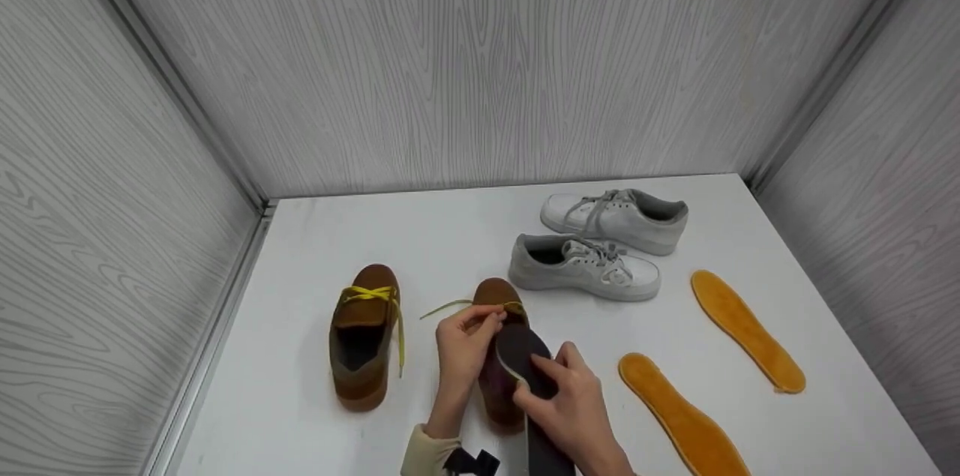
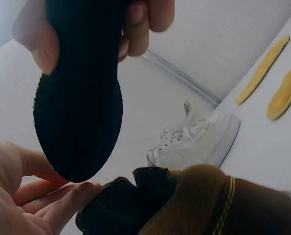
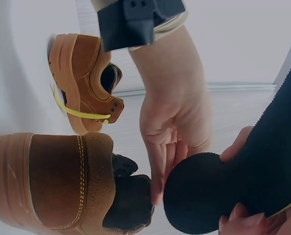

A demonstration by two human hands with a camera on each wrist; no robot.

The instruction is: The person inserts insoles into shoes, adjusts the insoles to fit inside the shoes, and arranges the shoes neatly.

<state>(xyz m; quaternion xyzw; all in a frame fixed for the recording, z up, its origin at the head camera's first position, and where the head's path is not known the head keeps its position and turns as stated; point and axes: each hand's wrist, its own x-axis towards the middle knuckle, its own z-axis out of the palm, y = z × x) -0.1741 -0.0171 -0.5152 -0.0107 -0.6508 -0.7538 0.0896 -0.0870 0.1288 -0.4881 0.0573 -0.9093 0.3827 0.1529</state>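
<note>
Dark insole [image 1: 523, 350], head view: above the brown shoe [image 1: 495, 386], right hand [image 1: 574, 401] pinching it. Left wrist view: left hand [image 2: 23, 196] apparently pinching tongue [image 2: 108, 208]. Right wrist view: insole likely light, bendy; grip best mid-length.

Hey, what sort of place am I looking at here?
Probably a small booth or staged workspace, though I can't be certain. Wood-grain panels wall in a white work surface on three sides, with brown shoes and orange insoles set out on it.
</note>
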